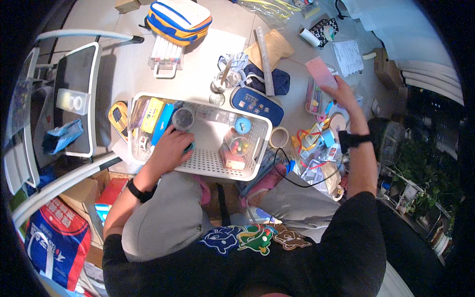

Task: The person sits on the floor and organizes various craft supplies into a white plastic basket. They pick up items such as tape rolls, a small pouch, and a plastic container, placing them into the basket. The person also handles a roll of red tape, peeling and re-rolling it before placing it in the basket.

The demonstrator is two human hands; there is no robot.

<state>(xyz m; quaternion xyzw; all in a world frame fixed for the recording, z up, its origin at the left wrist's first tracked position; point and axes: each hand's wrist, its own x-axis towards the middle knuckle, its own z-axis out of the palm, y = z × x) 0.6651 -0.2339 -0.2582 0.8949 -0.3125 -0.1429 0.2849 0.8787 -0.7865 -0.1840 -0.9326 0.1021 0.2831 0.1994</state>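
Note:
My left hand (171,147) is inside a white plastic basket (207,169), its thumb and fingers around a teal round object (190,147) that they mostly hide. Out to the right, my right hand (339,92) grips a flat pink rectangular packet (320,70) above a clear box of small items (314,100). Along the basket's left side are a yellow box (153,115), a blue box (166,120) and a clear round container (183,118). A blue-lidded container (243,125) and a jar of colourful beads (238,144) are at its right.
Beyond the basket lie a navy pencil case (258,105), a marker case (167,55) and a blue-and-yellow bag (180,22). A tape roll (278,137) is right of the basket. Mixed small items (323,148) and a black cable (308,185) lie near my right leg. A white-framed chair (76,100) stands left.

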